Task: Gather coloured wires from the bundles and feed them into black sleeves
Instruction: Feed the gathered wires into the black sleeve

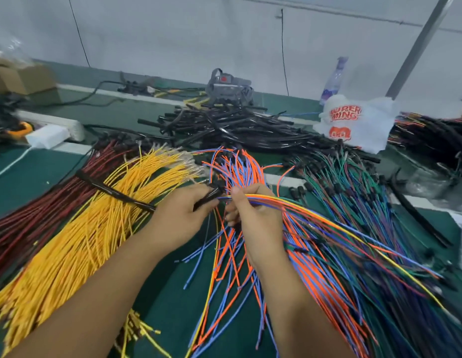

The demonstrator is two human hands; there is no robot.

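Observation:
My left hand (pixel 182 211) grips a black sleeve (pixel 116 193) that runs back to the left across the yellow wire bundle (pixel 90 228). Its open end (pixel 215 193) faces my right hand (pixel 253 215), which pinches a small gathered set of wires (pixel 315 215) in orange, blue and yellow. The wire tips sit right at the sleeve's mouth; whether they are inside it I cannot tell. The set trails off to the right over the other bundles.
Dark red wires (pixel 31 223) lie far left, orange and blue wires (pixel 232 267) in the middle, green and mixed wires (pixel 359 197) at right. A heap of black sleeves (pixel 230 127) lies behind. A white plastic bag (pixel 354 122), a bottle (pixel 333 81) and cardboard boxes (pixel 20 78) stand at the back.

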